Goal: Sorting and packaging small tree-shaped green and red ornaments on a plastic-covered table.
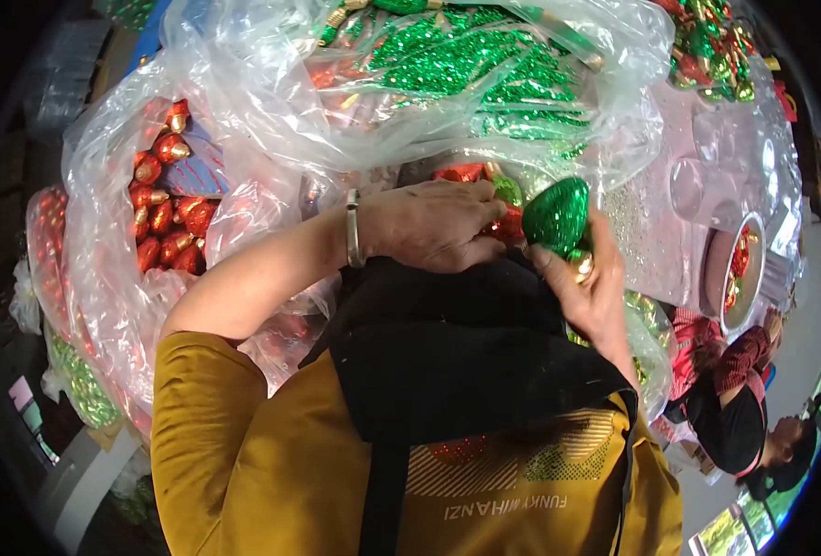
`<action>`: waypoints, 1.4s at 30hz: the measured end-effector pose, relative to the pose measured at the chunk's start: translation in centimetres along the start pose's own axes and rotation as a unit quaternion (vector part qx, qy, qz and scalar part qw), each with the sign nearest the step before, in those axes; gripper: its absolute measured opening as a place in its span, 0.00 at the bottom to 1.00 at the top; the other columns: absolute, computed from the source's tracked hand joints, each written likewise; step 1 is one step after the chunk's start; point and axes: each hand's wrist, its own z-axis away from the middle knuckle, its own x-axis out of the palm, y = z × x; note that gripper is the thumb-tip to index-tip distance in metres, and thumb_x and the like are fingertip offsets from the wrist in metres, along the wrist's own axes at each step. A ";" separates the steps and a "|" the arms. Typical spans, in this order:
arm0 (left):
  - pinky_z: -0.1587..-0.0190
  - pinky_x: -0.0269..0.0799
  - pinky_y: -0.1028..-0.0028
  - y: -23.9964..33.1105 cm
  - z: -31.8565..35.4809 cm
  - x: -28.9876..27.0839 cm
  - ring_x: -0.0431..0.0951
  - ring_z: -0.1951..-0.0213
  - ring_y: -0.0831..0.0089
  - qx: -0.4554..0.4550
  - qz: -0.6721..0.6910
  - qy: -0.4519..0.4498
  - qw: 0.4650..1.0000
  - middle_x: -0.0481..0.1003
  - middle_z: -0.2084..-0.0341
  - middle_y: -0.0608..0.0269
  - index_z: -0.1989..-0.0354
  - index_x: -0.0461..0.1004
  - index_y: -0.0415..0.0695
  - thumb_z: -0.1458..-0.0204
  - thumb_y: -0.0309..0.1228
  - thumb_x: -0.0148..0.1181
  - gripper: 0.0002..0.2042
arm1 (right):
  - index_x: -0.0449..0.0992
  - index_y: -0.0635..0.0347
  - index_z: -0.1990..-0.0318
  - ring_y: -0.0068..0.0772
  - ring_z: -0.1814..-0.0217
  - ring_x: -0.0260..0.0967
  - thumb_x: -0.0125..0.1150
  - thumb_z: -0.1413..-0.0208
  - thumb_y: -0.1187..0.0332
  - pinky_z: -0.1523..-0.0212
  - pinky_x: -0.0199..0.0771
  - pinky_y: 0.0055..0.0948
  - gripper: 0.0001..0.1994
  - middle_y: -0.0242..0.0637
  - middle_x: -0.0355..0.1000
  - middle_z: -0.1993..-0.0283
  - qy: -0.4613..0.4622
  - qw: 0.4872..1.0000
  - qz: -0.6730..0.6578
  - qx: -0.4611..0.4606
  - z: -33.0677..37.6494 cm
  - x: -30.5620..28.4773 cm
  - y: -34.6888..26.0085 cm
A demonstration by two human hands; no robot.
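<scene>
My right hand (596,278) is closed around a glittery green bulb ornament (556,215) with a gold cap (580,264). The bulb's wide end points up and the cap sits down among my fingers. Just left of it, my left hand (438,222) is bent, with thumb and fingers drawn together. Whatever it may hold is hidden behind the fingers. A red ornament (511,225) shows right at its fingertips, and I cannot tell if they grip it. Beyond lie a light green ornament (507,191) and another red ornament (459,173).
A clear plastic bag (271,120) spreads over the table, with several red ornaments (165,222) at left. Glittery green pieces (485,74) fill a bag ahead. At right stand a white-rimmed tub (753,250) and clear cups (698,190). Another person (739,408) sits at lower right.
</scene>
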 end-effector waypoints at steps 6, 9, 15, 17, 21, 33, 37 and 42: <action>0.67 0.73 0.62 0.0 -0.4 1.9 0.77 0.69 0.57 0.006 -0.094 -0.018 0.995 0.71 0.69 0.47 0.69 0.71 0.32 0.49 0.33 0.49 0.13 | 0.65 0.68 0.47 0.49 0.66 0.74 0.61 0.53 0.64 0.62 0.71 0.36 0.26 0.51 0.73 0.71 -0.218 0.967 0.131 0.025 -4.2 -3.7 -3.4; 0.72 0.72 0.63 0.2 -0.6 2.7 0.77 0.73 0.60 0.026 -0.174 -0.034 0.984 0.72 0.72 0.49 0.70 0.70 0.33 0.52 0.30 0.50 0.11 | 0.70 0.68 0.52 0.47 0.72 0.72 0.60 0.55 0.65 0.68 0.69 0.38 0.22 0.48 0.71 0.78 -0.348 0.891 0.290 -0.018 -6.7 -3.5 -5.2; 0.69 0.71 0.61 1.9 -0.6 2.4 0.75 0.74 0.54 -0.004 -0.205 -0.079 0.976 0.69 0.66 0.42 0.69 0.65 0.33 0.56 0.22 0.47 0.07 | 0.77 0.63 0.73 0.50 0.70 0.72 0.59 0.55 0.61 0.71 0.70 0.41 0.12 0.48 0.72 0.77 -0.448 0.769 0.451 -0.063 -10.7 0.3 -8.3; 0.66 0.70 0.61 1.9 -0.5 2.6 0.75 0.71 0.54 -0.014 -0.200 -0.087 0.976 0.70 0.66 0.43 0.68 0.66 0.33 0.56 0.23 0.46 0.08 | 0.79 0.58 0.65 0.43 0.65 0.75 0.58 0.54 0.64 0.67 0.73 0.37 0.11 0.42 0.75 0.69 -0.413 0.758 0.499 -0.073 -10.2 1.9 -8.2; 0.68 0.66 0.66 0.1 -0.3 4.1 0.74 0.71 0.63 0.083 -0.248 0.054 0.964 0.71 0.75 0.55 0.73 0.71 0.38 0.59 0.28 0.51 0.07 | 0.78 0.58 0.68 0.41 0.65 0.75 0.58 0.53 0.62 0.67 0.74 0.36 0.10 0.40 0.76 0.68 -0.395 0.687 0.604 -0.082 -10.4 4.5 -5.2; 0.58 0.61 0.73 1.3 0.4 2.4 0.70 0.61 0.67 0.026 -0.315 0.000 0.949 0.72 0.67 0.55 0.62 0.71 0.35 0.56 0.29 0.49 0.14 | 0.75 0.62 0.67 0.38 0.64 0.73 0.51 0.48 0.64 0.63 0.72 0.33 0.11 0.39 0.75 0.66 -0.205 0.944 0.256 0.040 -9.4 -2.0 -7.2; 0.60 0.60 0.73 1.2 0.6 3.7 0.70 0.67 0.70 0.048 -0.344 0.066 0.935 0.70 0.73 0.61 0.61 0.71 0.35 0.55 0.29 0.49 0.14 | 0.73 0.63 0.66 0.34 0.66 0.70 0.50 0.46 0.62 0.63 0.70 0.31 0.12 0.38 0.73 0.67 -0.069 0.994 -0.045 0.066 -6.7 -3.2 -5.6; 0.60 0.61 0.71 2.2 -0.1 3.8 0.70 0.70 0.73 0.018 -0.390 0.020 0.921 0.69 0.76 0.66 0.59 0.71 0.35 0.54 0.29 0.48 0.15 | 0.71 0.62 0.64 0.28 0.68 0.65 0.52 0.43 0.59 0.65 0.66 0.25 0.13 0.35 0.70 0.68 0.005 0.897 -0.441 0.032 -3.9 -1.7 -1.2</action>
